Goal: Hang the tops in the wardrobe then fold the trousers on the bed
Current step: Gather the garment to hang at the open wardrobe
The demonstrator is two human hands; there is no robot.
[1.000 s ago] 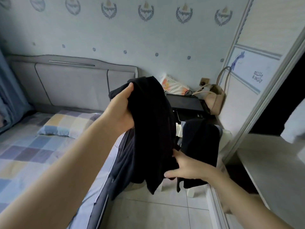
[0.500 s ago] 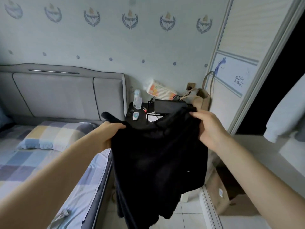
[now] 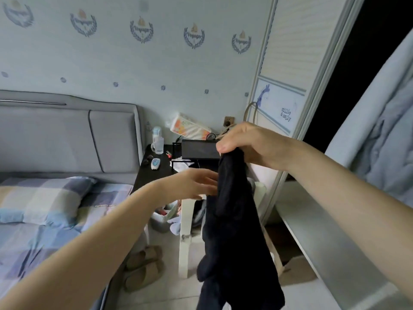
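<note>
Head view: right hand grips bunched black garment aloft, left hand loosely spread touching its edge; sorting step, next needs identifying top or trousers.

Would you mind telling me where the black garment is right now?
In the head view, the black garment hangs right of centre from the right hand, in front of the black bedside table, with the left hand reaching to it.

A home bedroom, as I see it.
Grey padded headboard, checked blue bedsheet, white louvred wardrobe door.
</note>
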